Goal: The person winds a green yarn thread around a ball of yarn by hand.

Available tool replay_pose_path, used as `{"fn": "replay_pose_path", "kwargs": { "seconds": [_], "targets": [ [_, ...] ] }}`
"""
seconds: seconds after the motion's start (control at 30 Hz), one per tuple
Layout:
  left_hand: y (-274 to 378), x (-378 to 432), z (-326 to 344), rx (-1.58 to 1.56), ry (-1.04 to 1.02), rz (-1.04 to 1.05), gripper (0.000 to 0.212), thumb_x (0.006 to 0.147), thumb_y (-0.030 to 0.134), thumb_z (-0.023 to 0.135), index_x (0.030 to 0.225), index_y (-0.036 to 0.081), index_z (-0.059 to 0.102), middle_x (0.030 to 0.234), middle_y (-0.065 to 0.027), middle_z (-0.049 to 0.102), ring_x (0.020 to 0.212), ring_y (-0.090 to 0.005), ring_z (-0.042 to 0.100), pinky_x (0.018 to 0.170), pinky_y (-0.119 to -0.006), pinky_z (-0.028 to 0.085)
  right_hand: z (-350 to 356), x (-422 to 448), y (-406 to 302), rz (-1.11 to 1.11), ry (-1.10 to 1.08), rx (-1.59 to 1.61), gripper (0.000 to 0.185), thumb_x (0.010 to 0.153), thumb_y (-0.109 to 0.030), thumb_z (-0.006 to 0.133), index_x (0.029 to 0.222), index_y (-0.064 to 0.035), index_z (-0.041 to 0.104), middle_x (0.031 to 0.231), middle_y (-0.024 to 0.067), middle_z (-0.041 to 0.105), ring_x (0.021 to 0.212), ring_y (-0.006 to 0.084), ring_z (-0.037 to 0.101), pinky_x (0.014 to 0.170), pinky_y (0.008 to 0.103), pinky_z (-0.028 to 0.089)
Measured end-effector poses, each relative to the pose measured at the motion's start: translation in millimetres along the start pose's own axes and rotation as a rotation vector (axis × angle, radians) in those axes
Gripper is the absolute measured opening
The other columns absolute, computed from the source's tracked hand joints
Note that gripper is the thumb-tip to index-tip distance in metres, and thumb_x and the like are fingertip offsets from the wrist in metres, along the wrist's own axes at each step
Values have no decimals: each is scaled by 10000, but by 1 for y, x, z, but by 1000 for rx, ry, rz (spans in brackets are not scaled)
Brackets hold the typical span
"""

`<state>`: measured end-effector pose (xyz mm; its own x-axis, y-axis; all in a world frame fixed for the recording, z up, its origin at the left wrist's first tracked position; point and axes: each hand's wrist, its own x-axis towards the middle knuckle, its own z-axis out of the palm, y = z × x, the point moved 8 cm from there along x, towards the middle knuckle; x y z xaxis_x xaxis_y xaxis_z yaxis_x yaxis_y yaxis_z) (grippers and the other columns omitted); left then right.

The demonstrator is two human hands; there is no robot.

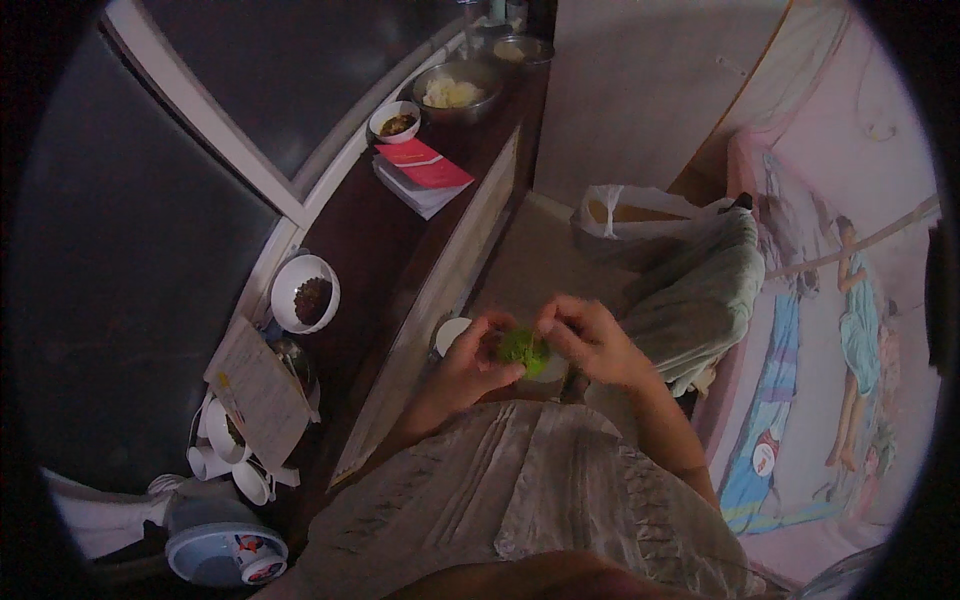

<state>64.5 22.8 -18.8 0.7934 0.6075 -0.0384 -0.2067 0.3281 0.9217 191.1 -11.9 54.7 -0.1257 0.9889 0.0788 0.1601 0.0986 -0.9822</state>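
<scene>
A small, bright green object, blurred and too unclear to name exactly, is held in front of my torso. My left hand grips it from the left, with the thumb along its lower edge. At its upper right, my right hand has thumb and fingers drawn together close to the green thing; whether they pinch a part of it cannot be told. A white round object, perhaps a bowl or lid, shows partly behind my left hand.
A dark counter on the left bears a white bowl, a red-covered booklet, a metal bowl with pale food and a written sheet. A cloth-draped object stands right. Beyond, a person lies on bedding.
</scene>
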Motion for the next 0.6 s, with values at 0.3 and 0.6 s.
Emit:
{"fn": "replay_pose_path", "kwargs": {
  "seconds": [0.3, 0.6],
  "targets": [
    [7, -5, -22, -258, 216, 152, 511, 757, 14, 666, 1195, 64, 408, 1131, -56, 476, 1084, -154, 479, 920, -320, 425, 38, 0, 75, 245, -22, 183, 101, 970, -138, 476, 960, -61, 540, 751, -45, 476, 684, 47, 431, 612, 207, 370],
    [-1, 2, -40, -68, 368, 151, 474, 798, -11, 657, 1190, 70, 405, 1108, -56, 489, 1055, -147, 502, 896, -311, 439, 46, -6, 20, 74, -165, -189, 118, 930, -101, 524, 891, 0, 571, 752, 69, 550, 720, 97, 512, 663, 268, 434]
  ]
}}
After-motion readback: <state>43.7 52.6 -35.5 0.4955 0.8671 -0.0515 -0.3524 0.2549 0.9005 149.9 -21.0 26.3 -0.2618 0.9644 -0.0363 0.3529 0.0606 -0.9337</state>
